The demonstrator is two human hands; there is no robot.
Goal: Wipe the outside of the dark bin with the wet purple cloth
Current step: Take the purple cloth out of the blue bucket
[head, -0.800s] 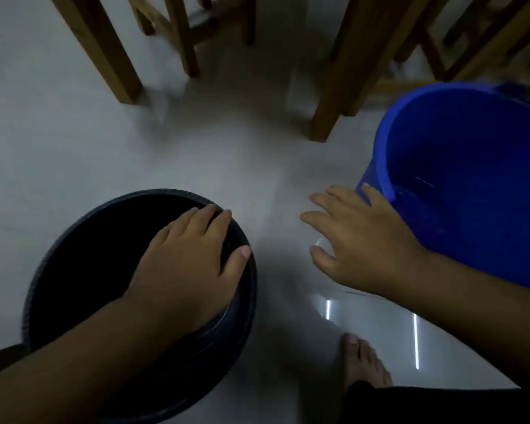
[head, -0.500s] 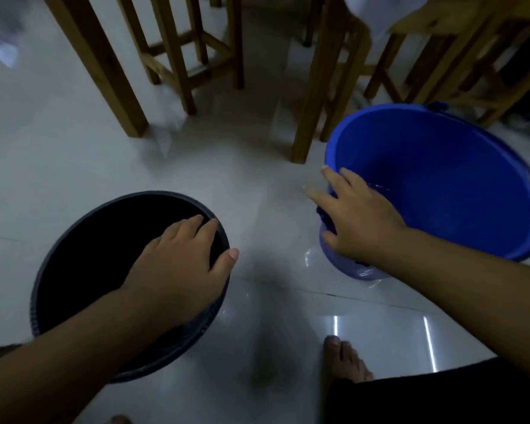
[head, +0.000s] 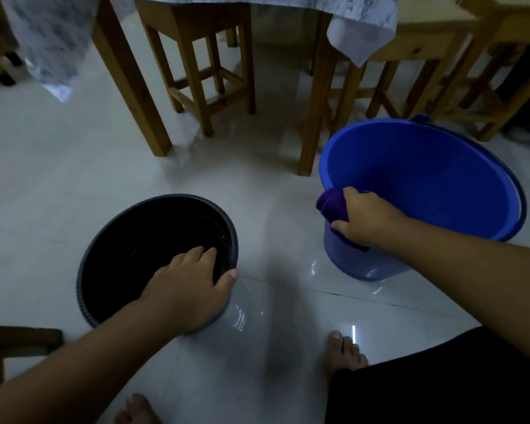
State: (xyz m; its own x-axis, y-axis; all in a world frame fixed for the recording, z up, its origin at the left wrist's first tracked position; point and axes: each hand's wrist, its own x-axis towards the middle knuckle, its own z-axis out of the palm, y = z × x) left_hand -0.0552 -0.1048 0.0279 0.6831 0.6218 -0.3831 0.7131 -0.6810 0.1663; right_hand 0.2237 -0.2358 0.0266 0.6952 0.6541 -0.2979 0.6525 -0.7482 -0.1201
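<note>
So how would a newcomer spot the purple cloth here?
Find the blue bucket on the right of the tiled floor. At its near-left rim the right hand clutches the purple cloth, a bunched wad darker than the bucket.

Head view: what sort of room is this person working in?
Most likely a home dining area. A table draped with a patterned tablecloth stands over wooden stools on a glossy white tiled floor, where the dark bin and blue bucket sit.
</note>
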